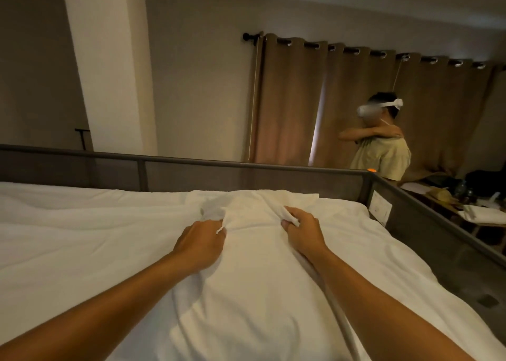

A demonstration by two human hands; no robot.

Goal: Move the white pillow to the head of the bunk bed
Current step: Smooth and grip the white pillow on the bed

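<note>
White cotton bunched in both fists could slip: the left hand point(201, 244) and right hand point(302, 230) pinch only loose casing, so a hard tug may slide the cover off. Soft, creased and plump, the white pillow point(254, 251) lies mid-mattress, pointing toward twelve o'clock at the grey metal bunk rail point(246, 165).

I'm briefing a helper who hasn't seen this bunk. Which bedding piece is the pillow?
On the upper bunk's white bedding, look toward the grey guard rail. The white pillow lies just before it, bunched in the left hand and right hand; unlike the flat bedding, it is puffed and creamier.
</note>
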